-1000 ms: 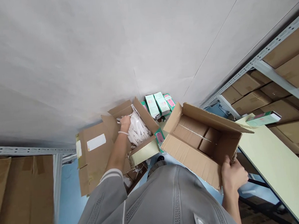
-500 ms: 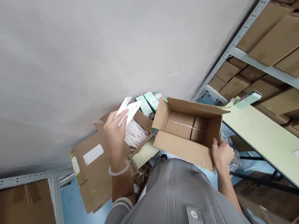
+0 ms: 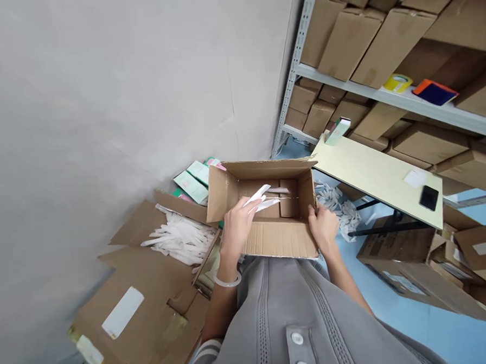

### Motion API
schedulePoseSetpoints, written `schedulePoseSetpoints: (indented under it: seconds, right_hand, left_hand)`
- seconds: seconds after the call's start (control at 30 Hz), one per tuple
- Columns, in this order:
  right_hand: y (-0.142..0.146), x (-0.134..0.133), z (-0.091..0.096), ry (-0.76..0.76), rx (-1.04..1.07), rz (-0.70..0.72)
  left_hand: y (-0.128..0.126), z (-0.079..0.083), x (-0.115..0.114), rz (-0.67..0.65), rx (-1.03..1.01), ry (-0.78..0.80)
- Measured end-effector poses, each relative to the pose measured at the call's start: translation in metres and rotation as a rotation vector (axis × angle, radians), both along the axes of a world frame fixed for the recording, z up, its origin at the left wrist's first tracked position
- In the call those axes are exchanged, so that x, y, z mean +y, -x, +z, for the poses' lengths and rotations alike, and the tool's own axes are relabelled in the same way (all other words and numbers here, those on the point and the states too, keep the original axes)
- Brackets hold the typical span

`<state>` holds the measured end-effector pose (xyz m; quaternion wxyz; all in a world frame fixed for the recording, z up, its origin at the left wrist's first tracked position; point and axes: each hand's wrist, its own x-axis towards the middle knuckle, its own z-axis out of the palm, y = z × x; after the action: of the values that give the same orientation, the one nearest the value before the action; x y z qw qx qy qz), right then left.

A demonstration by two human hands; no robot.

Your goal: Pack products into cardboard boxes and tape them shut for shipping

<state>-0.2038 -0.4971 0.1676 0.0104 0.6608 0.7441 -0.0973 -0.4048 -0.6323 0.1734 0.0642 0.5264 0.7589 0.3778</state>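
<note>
— So, what has the left hand (image 3: pixel 237 225) got?

— A few slim white paper-wrapped packets (image 3: pixel 260 199), pinched between thumb and fingers. They stick out past the fingertips, long axis pointing far and to the right, tips already over the open mouth of the small brown cardboard box (image 3: pixel 265 213) held in front of the body.

— And the right hand (image 3: pixel 323 228)?

— Clamped on the box's near right corner, fingers curled over the wall, thumb outside. It steadies the box; the left hand is the one nearer the packets.

— Anything inside the box?

— It looks mostly bare, brown bottom flaps showing. Straight beyond the packets' tips lies the box floor, down and farther away.

— Where do the packets come from?

— I judge from the large open carton (image 3: pixel 148 246) on the floor to the left, with a heap of the same white packets (image 3: pixel 181 240) in it. More lie loose under the pale green table (image 3: pixel 368 170) on the right, and some mint-green cartons (image 3: pixel 194 180) sit by the wall on the far side of the box.
</note>
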Motion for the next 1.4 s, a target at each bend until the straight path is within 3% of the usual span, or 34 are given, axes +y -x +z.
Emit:
schedulePoseSetpoints:
  seconds: [0.13, 0.3, 0.6, 0.83, 0.9, 1.03, 1.13, 1.23, 1.4]
  right_hand:
    - [-0.001, 0.001, 0.000, 0.020, 0.007, -0.009]
    - [0.001, 0.002, -0.001, 0.022, -0.009, -0.002]
    - [0.002, 0.005, -0.003, 0.038, -0.010, 0.009]
    - [0.000, 0.007, -0.004, 0.056, -0.022, -0.009]
    - [0.000, 0.008, -0.005, 0.063, -0.027, -0.006]
    - [0.001, 0.010, -0.008, 0.072, -0.025, 0.003]
    - [0.002, 0.011, -0.009, 0.075, -0.015, 0.004]
    - [0.001, 0.013, -0.008, 0.084, -0.013, -0.008]
    - [0.002, 0.015, -0.007, 0.085, -0.033, -0.005]
  left_hand:
    - [0.006, 0.004, -0.005, 0.073, 0.017, -0.033]
    - [0.008, 0.014, -0.005, 0.175, 0.005, -0.218]
    - [-0.003, 0.006, 0.010, 0.074, -0.149, -0.163]
    - [0.001, 0.019, 0.011, 0.147, 0.032, -0.243]
    - [-0.002, 0.019, 0.016, 0.091, 0.064, -0.213]
    - [-0.013, 0.007, 0.024, -0.143, 0.150, 0.035]
    - [-0.017, -0.003, 0.024, -0.217, 0.167, 0.137]
    - [-0.011, -0.004, 0.021, -0.163, 0.161, 0.118]
    - [-0.004, 0.010, 0.022, 0.010, 0.148, -0.070]
